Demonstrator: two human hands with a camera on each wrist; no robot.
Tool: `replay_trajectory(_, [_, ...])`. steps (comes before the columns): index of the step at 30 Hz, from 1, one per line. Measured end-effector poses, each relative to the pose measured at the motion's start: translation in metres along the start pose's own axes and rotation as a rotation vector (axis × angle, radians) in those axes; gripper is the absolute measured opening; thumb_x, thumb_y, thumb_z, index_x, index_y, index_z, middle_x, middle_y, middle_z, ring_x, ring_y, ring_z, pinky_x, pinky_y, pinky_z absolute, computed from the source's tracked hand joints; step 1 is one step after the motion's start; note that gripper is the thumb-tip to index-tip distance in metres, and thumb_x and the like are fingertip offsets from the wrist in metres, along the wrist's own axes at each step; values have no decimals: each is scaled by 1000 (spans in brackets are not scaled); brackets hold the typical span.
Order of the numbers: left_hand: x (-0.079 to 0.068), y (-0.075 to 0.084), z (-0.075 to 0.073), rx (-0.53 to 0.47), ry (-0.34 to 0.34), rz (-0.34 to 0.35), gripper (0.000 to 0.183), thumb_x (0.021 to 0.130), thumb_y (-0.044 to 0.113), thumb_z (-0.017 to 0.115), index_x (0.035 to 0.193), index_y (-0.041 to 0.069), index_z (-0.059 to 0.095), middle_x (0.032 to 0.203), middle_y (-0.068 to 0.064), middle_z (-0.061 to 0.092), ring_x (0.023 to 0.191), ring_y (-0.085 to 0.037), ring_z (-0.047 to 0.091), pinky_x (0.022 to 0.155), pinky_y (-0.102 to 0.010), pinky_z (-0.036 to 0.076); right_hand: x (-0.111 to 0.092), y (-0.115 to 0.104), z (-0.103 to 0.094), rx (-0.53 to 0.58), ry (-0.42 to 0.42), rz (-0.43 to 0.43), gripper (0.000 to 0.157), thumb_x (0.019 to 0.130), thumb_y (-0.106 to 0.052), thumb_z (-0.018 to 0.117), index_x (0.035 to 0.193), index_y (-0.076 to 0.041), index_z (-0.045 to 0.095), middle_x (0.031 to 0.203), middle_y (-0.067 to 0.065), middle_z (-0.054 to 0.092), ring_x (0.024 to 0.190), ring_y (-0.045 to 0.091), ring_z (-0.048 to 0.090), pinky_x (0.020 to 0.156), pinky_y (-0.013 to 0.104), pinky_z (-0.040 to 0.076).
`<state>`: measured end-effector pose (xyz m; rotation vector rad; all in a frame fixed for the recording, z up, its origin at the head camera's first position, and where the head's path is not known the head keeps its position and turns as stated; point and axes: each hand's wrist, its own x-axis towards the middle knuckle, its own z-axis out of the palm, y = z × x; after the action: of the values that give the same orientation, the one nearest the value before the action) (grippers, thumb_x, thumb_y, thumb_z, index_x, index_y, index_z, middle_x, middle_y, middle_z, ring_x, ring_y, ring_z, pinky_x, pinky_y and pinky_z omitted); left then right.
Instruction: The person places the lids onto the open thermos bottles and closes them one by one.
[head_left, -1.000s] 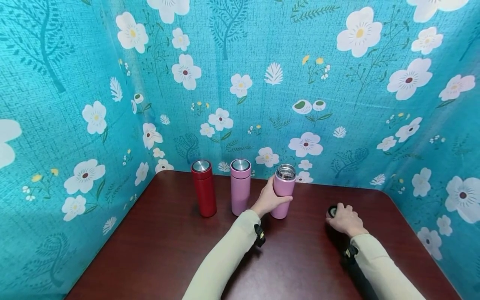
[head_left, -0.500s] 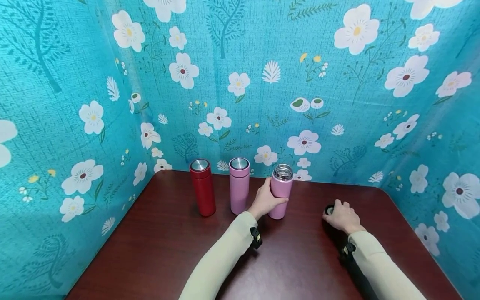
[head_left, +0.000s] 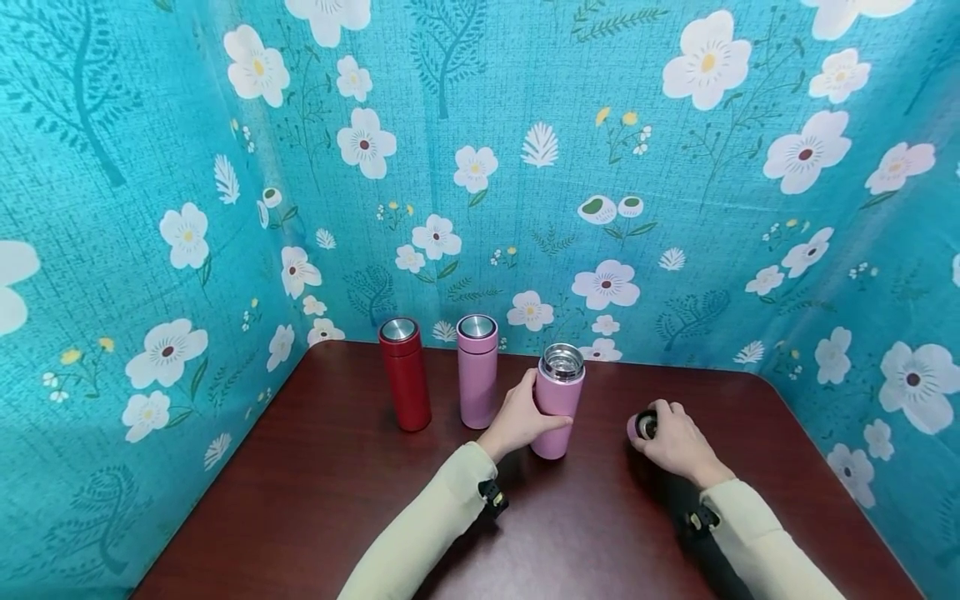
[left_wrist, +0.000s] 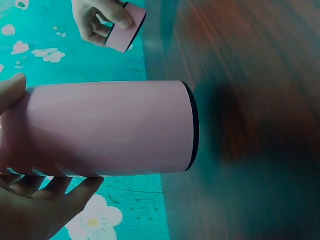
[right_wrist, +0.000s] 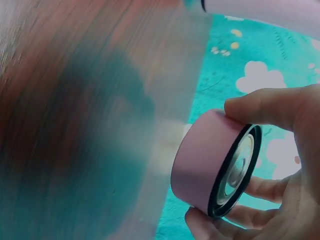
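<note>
My left hand (head_left: 519, 421) grips an upright pink thermos bottle (head_left: 558, 398) round its body, thumb on one side and fingers on the other. The bottle has no lid on, and its steel mouth (head_left: 562, 363) shows. In the left wrist view, the pink thermos bottle (left_wrist: 110, 130) fills the middle, with its dark base rim near the table; contact is unclear. Off to the right, my right hand (head_left: 678, 442) pinches a pink lid (head_left: 635, 427) by its edge. The right wrist view shows this lid (right_wrist: 202, 160) tilted, its steel inside turned towards the palm, held above the table.
Left of my left hand, a closed pink thermos bottle (head_left: 477, 379) and a closed red thermos bottle (head_left: 407, 383) stand upright on the dark wooden table (head_left: 300, 500). A blue flowered cloth (head_left: 480, 208) hangs behind and at the sides.
The open bottle has come slightly nearer and left in my left hand. My right hand has moved a little left with the lid and turned it, so more of its pink side shows.
</note>
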<state>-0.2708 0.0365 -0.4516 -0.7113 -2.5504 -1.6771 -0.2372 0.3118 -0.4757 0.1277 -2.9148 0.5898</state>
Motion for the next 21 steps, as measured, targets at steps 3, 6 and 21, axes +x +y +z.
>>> replay_trajectory(3, [-7, 2, -1, 6, -10, 10, 78, 62, 41, 76, 125, 27, 33, 109, 13, 50, 89, -5, 53, 75, -29, 45, -4, -8, -3, 37, 29, -19, 60, 69, -33, 71, 108, 2, 42, 97, 20, 45, 84, 33, 48, 67, 46, 44])
replay_trajectory(6, [-15, 4, -2, 14, -18, 19, 77, 62, 41, 77, 125, 27, 34, 109, 13, 50, 90, -4, 52, 75, -27, 45, -9, -19, -7, 73, 44, -36, 61, 68, -33, 72, 109, 1, 41, 98, 18, 47, 84, 30, 49, 67, 44, 45])
replay_trajectory(21, [-45, 8, -7, 1, -50, 54, 71, 61, 39, 78, 119, 28, 38, 106, 13, 52, 90, -4, 54, 74, -25, 46, -27, -59, -31, 147, 134, -265, 67, 68, -52, 67, 120, -14, 46, 107, -1, 46, 90, 13, 45, 67, 34, 48])
